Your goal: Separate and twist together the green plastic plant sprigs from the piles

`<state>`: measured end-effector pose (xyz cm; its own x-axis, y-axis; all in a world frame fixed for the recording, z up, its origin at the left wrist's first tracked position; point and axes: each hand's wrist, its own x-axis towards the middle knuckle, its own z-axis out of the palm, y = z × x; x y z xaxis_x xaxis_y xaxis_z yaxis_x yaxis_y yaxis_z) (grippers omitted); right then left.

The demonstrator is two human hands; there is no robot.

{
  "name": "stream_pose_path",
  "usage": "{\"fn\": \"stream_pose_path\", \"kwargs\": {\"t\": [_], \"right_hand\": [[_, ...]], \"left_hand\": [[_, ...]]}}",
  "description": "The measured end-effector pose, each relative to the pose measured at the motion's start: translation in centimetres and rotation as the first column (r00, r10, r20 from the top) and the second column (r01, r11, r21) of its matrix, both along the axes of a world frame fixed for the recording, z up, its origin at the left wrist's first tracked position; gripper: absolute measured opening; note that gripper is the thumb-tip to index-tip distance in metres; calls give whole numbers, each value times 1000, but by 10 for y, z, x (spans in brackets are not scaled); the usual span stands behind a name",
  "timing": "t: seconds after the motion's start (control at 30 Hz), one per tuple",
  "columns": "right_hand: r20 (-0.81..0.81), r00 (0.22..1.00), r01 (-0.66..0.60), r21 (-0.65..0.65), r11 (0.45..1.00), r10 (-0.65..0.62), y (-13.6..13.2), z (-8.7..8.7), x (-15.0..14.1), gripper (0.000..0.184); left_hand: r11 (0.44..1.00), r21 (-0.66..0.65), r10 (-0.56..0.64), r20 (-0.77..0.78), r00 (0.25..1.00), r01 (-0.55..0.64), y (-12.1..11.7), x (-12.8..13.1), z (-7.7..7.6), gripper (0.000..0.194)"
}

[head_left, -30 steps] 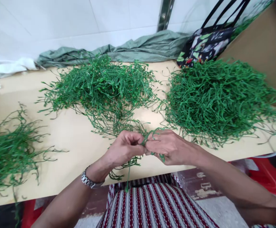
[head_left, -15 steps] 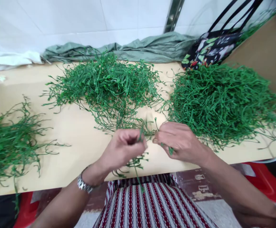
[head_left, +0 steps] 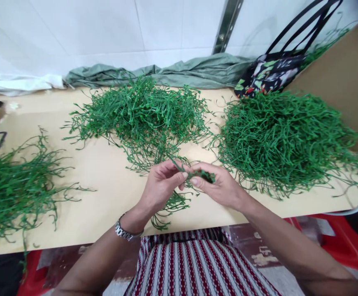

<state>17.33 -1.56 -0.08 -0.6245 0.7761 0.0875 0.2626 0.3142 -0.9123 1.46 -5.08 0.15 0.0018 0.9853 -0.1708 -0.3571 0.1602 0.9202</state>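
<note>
My left hand (head_left: 159,185), with a metal watch on its wrist, pinches a thin green stem (head_left: 178,165) between thumb and fingers. Close against it, my right hand (head_left: 225,187) is closed around a few short green stem pieces (head_left: 208,176) that show in its curled palm. The two thumbs nearly touch. Whether one stem runs through both hands I cannot tell. Under the left hand a small bunch of stems (head_left: 175,201) lies at the table's near edge. Beyond the hands spreads a loose heap of green stems with small bud-like tips (head_left: 145,109).
A larger, denser stem heap (head_left: 284,139) lies to the right, beside a cardboard sheet (head_left: 342,82) and a floral bag (head_left: 268,74). Another heap (head_left: 12,189) is at the left. Green cloth (head_left: 197,70) runs along the wall. Red stools (head_left: 348,242) stand below the table edge (head_left: 83,242).
My hands moved apart, then came together again. The right hand has turned, so its thumb and the green pieces in its palm now show. The stem hanging over the near edge is no longer visible.
</note>
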Motion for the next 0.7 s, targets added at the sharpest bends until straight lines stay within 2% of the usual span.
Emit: {"fn": "stream_pose_path", "kwargs": {"t": [0.07,0.17,0.3,0.47,0.6,0.7], "right_hand": [[-31,999,-11,-45,999,10,-2,-3,-2,17],[-47,998,39,-68,997,-42,-4,-6,0,19],[-31,996,82,-31,996,-83,-5,-7,2,18],[1,997,72,-8,997,-72,-5,-8,3,20],[30,999,22,137,990,-26,-4,-8,2,15],[81,997,-45,336,941,18,-3,-6,2,12]], "left_hand": [[1000,10,7,-1,1000,-7,-1,1,-1,13],[999,5,-34,33,999,33,-1,0,-1,14],[995,1,-97,0,995,97,-1,-2,-2,12],[993,-35,-109,-23,994,109,0,-3,-2,12],[988,-44,-155,-84,984,151,1,-5,-2,12],[976,-70,-215,-190,958,205,1,-5,-1,12]]}}
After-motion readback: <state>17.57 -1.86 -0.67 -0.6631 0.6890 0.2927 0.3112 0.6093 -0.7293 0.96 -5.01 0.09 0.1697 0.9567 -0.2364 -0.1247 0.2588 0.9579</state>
